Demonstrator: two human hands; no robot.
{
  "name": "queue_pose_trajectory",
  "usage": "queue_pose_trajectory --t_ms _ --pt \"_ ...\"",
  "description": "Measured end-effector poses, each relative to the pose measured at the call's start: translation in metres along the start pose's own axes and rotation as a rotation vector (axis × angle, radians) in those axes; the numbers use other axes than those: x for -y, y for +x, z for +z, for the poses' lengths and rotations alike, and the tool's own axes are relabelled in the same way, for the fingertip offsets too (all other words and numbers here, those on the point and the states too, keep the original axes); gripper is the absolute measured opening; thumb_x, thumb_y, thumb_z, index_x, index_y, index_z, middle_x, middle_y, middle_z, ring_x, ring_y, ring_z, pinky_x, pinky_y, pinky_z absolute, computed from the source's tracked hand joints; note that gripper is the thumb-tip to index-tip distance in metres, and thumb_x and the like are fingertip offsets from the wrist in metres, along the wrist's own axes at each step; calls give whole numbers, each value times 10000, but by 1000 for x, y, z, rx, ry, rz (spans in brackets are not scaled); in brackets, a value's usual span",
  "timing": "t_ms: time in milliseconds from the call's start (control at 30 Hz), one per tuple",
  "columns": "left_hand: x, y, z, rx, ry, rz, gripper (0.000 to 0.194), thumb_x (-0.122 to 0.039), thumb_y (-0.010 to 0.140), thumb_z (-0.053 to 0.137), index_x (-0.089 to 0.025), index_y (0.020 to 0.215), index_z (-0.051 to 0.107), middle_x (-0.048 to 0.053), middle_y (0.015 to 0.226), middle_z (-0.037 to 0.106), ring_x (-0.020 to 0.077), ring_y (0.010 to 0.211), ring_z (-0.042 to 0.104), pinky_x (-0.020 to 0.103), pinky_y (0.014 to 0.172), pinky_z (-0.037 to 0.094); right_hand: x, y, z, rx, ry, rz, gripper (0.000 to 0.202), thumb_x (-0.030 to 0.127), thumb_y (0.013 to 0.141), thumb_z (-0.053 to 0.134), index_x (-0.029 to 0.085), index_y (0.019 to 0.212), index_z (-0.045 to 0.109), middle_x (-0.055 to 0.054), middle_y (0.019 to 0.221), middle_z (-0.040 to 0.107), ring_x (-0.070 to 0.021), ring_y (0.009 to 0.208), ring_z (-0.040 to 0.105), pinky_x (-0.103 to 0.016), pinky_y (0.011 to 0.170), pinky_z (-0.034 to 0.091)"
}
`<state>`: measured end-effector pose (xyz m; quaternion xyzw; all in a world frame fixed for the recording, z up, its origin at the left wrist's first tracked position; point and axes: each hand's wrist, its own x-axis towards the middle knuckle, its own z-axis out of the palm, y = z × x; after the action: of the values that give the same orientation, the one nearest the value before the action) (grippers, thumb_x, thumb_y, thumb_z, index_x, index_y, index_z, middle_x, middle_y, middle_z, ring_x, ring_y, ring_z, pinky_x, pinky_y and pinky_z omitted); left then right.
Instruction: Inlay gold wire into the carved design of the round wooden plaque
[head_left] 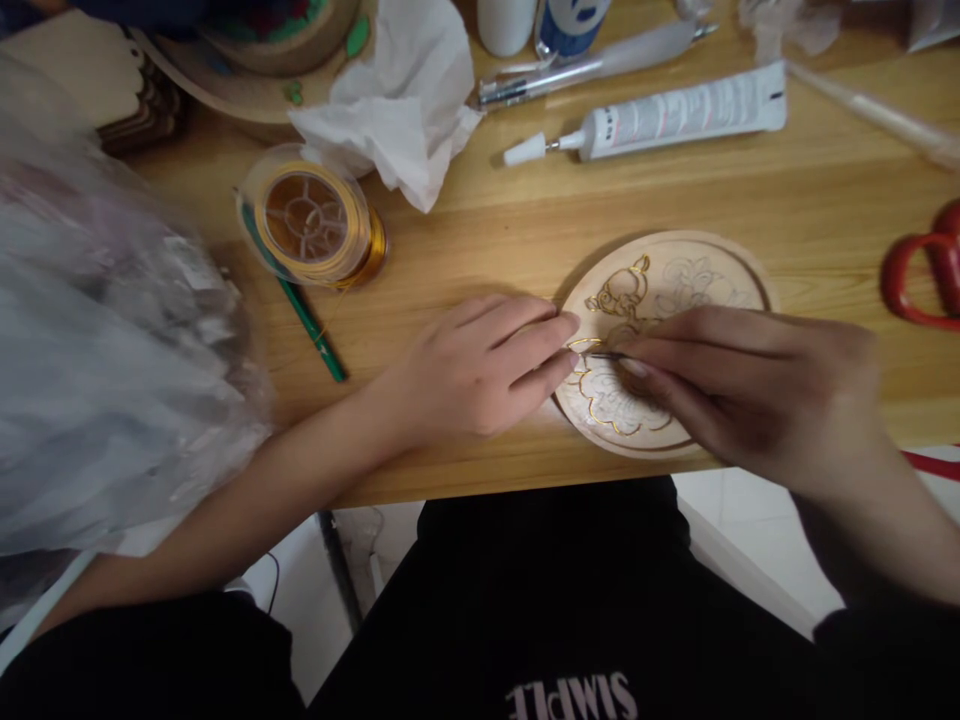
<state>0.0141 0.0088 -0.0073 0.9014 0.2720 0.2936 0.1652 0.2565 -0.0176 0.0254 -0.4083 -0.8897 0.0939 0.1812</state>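
A round wooden plate lies near the table's front edge, with pencil-like line drawings and gold wire shaped along some of them. My left hand rests at the plate's left rim, fingertips on the wire there, fingers held close together. Over the plate's middle, my right hand pinches a thin dark tool, perhaps tweezers, whose tip is close to the left fingertips. The tool is mostly hidden by the fingers. A spool of gold wire stands to the upper left, a thin strand trailing from it.
Beside the spool lies a green pencil. Behind are crumpled tissue, a glue tube and a clear-barrelled pen. Red-handled scissors sit at the right. A large plastic bag fills the left side.
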Motion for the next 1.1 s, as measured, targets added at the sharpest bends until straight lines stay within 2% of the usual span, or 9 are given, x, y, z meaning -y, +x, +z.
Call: queue_pose_trajectory --t_ms 267,433,667,767,833,900,967,1033,1100 --pt "1 2 0 16 29 25 176 -182 959 553 -120 1119 589 76 1037 717 163 978 683 295 885 558 0 0 -1 -6 -4 0 180 168 860 688 219 1028 648 4 848 734 -158 729 705 -279 506 482" --pt "-1 3 -1 13 67 26 124 -189 956 566 -133 1063 596 61 1004 726 156 938 691 284 850 568 2 0 2 -13 49 52 109 200 884 660 255 972 690 18 819 733 -145 677 694 -266 503 474" --pt "0 5 -2 -1 90 70 131 -185 933 606 -106 1037 600 64 987 731 159 911 688 286 824 570 5 0 -2 -52 130 102 117 164 860 675 239 948 697 5 806 721 -137 643 674 -255 504 479" --pt "2 3 -1 -19 168 170 101 -171 910 633 -110 989 619 60 1015 735 168 926 686 299 816 570 6 -1 -5 -97 154 113 151 130 852 666 226 962 704 -13 801 716 -146 655 682 -255 510 496" --pt "3 1 0 -45 253 282 75 -155 893 649 -119 957 637 53 1038 738 175 938 687 308 814 572 7 -3 -6 -155 165 107 163 114 834 675 203 964 715 -33 810 719 -155 666 689 -259 525 516" --pt "1 0 -3 -84 291 330 84 -136 884 650 -133 967 653 43 1040 740 174 936 689 311 806 574 7 -6 -8 -223 180 112 188 105 815 689 202 973 719 -41 832 723 -158 673 692 -263 544 534" --pt "-5 3 -9 -107 192 250 130 -123 899 605 -144 1012 666 61 1047 735 174 943 687 324 811 578 9 -9 -11 -286 185 113 233 87 798 700 206 997 713 -45 861 727 -162 691 697 -267 559 547" --pt "-16 10 -20 -72 -57 32 163 -138 920 566 -148 1039 677 84 1051 727 168 964 685 327 837 580 11 -11 -17 -346 169 65 276 56 775 712 179 1022 701 -66 886 732 -171 718 705 -269 575 556" --pt "-31 20 -32 6 -395 -236 139 -172 927 578 -146 996 695 79 1000 732 146 944 690 291 847 578 15 -12 -25 -389 135 -14 284 36 767 715 148 1027 692 -88 892 734 -175 727 706 -269 584 560"
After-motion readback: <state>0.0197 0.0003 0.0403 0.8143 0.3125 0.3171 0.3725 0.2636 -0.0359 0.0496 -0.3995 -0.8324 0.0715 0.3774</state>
